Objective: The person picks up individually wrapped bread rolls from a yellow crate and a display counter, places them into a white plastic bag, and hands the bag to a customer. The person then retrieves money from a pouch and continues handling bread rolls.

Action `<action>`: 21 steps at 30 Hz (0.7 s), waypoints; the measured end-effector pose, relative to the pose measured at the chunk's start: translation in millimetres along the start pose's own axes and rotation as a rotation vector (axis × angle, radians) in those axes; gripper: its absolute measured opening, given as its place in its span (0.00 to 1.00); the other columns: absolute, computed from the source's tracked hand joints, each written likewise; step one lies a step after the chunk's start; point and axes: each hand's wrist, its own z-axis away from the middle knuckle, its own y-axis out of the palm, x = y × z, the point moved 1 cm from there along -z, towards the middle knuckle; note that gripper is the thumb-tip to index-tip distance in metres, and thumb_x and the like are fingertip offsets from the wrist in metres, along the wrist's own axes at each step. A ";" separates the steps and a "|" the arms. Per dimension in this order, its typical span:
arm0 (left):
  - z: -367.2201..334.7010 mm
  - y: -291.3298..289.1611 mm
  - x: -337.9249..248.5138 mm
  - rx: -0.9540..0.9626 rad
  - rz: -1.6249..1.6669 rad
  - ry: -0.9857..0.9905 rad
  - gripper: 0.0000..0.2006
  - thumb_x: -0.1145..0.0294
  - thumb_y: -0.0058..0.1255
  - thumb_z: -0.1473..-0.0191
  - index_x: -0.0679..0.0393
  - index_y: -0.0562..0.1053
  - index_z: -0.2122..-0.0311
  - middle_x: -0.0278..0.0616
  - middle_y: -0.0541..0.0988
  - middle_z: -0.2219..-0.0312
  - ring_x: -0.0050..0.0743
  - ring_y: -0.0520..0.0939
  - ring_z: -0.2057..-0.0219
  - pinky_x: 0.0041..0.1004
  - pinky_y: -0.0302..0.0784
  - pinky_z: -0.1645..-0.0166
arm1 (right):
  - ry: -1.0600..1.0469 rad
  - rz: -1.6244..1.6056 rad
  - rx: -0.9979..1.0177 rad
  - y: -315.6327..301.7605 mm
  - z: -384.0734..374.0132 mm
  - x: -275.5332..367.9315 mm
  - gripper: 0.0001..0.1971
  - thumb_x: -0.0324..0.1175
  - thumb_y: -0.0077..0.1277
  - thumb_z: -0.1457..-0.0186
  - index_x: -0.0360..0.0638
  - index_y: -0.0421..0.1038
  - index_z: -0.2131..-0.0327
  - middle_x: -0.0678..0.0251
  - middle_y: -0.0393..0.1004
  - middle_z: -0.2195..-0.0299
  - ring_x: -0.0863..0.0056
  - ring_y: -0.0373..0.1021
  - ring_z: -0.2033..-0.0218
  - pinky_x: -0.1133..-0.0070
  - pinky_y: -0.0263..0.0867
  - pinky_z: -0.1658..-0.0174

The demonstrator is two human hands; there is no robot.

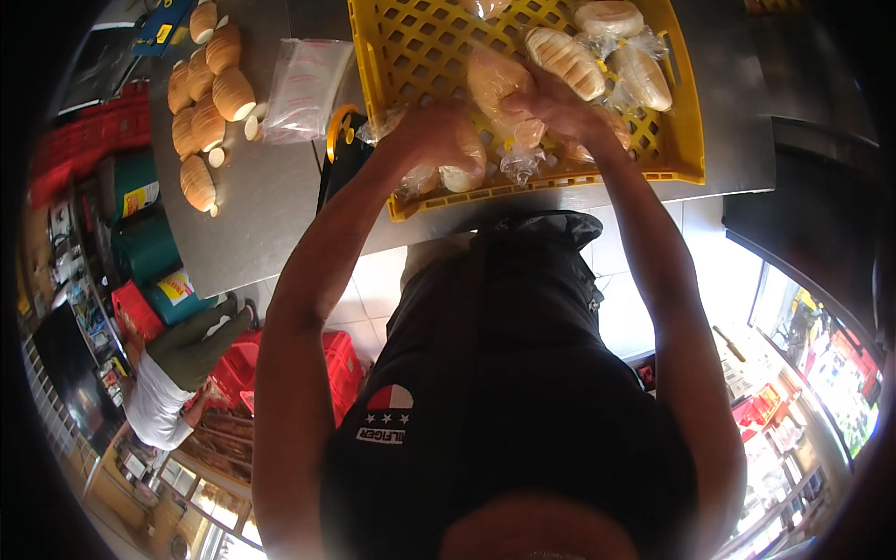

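A yellow plastic crate (pixel 695 140) holds several bread loaves in clear bags. My left hand (pixel 431 140) is inside it near the front left, fingers curled over a pale bagged roll (pixel 462 170). Further right, my right hand (pixel 558 110) closes on a bagged bread loaf (pixel 495 79) that lies toward the crate's middle. The gathered end of a clear bag (pixel 523 166) sticks out below the right hand. Beyond that hand rest a scored bagged loaf (pixel 566 63) and another bagged loaf (pixel 644 78). Some fingertips are hidden by the bread and bags.
On the grey table (pixel 271 219), unwrapped bread rolls (pixel 207 119) lie in a cluster at the left. A stack of clear plastic bags (pixel 306 91) sits beside the crate, with a black-and-yellow object (pixel 343 140) nearby. Red crates (pixel 341 369) and another person (pixel 163 401) are at the lower left.
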 end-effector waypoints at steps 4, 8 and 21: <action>4.7 -3.6 2.3 -0.281 0.362 0.005 0.49 0.49 0.71 0.62 0.62 0.63 0.36 0.50 0.71 0.40 0.50 0.72 0.40 0.36 0.66 0.36 | 0.045 0.111 -0.060 46.8 28.9 -42.9 0.33 0.47 0.52 0.41 0.43 0.58 0.36 0.46 0.74 0.49 0.48 0.71 0.47 0.63 0.68 0.45; -18.4 -20.6 -20.3 -0.098 0.605 0.230 0.40 0.50 0.64 0.50 0.50 0.62 0.34 0.43 0.69 0.38 0.46 0.68 0.37 0.35 0.65 0.35 | 0.040 0.270 -0.023 48.9 45.7 -34.4 0.33 0.47 0.51 0.39 0.40 0.57 0.36 0.42 0.72 0.48 0.47 0.72 0.48 0.61 0.67 0.45; -39.1 20.9 -20.7 -0.234 0.397 0.164 0.30 0.61 0.72 0.58 0.57 0.74 0.49 0.46 0.76 0.50 0.46 0.72 0.43 0.39 0.67 0.38 | 0.136 0.450 0.052 -68.3 52.7 -54.2 0.39 0.48 0.63 0.52 0.59 0.60 0.36 0.57 0.69 0.42 0.52 0.71 0.46 0.65 0.66 0.41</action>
